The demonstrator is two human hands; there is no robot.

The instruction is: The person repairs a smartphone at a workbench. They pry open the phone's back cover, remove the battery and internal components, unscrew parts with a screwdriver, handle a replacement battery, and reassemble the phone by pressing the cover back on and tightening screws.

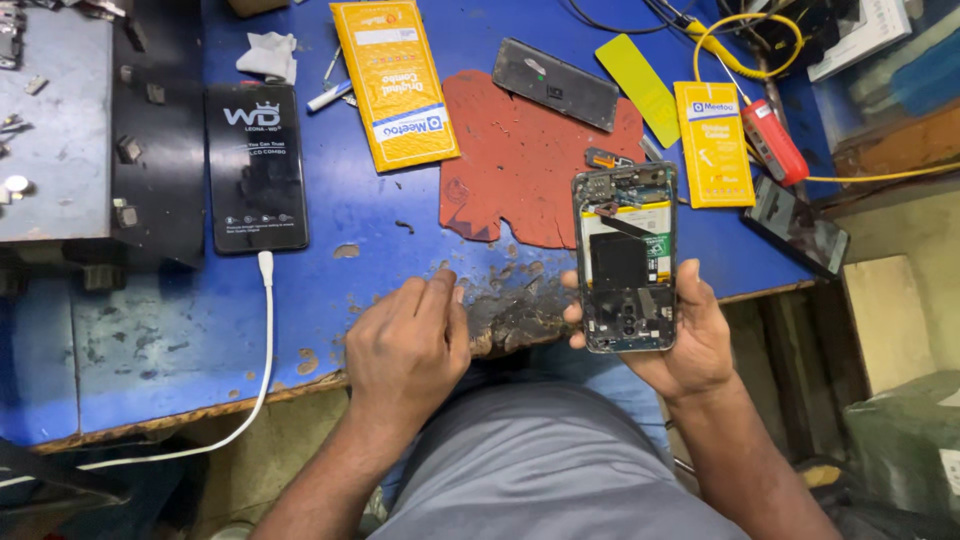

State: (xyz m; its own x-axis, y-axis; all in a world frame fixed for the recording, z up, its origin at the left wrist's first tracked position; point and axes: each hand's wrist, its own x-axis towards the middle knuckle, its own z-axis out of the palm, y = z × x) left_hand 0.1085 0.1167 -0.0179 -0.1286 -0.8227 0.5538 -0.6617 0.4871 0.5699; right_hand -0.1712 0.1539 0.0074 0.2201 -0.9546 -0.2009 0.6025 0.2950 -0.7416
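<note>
- The right hand point(680, 335) grips an opened smartphone with its back cover off point(626, 258), fingers wrapped round its edges and thumb on its left side; the phone is held upright just above the near edge of the blue work table point(350, 215), with its black and white inner parts showing.
- The left hand point(408, 345) rests on the table's worn near edge, fingers curled loosely and touching the scuffed surface, holding nothing that can be made out.
- A white charging cable point(266, 330) runs from the near edge up to a black rectangular phone box with white print point(256, 165), lying flat to the left.
- Just behind the held phone lies a ragged red-brown rubber mat point(520, 165), and on its far edge a dark flat phone panel point(556, 83).
- A large yellow flat packet with a white label point(394, 82) lies left of the mat, tilted.
- A smaller yellow packet point(713, 143) lies to the right, beside a red tool with a yellow cord point(773, 142).
- A plain yellow-green strip point(637, 75) lies between the panel and the smaller packet.
- A crumpled white tissue point(270, 55) sits at the far left.
</note>
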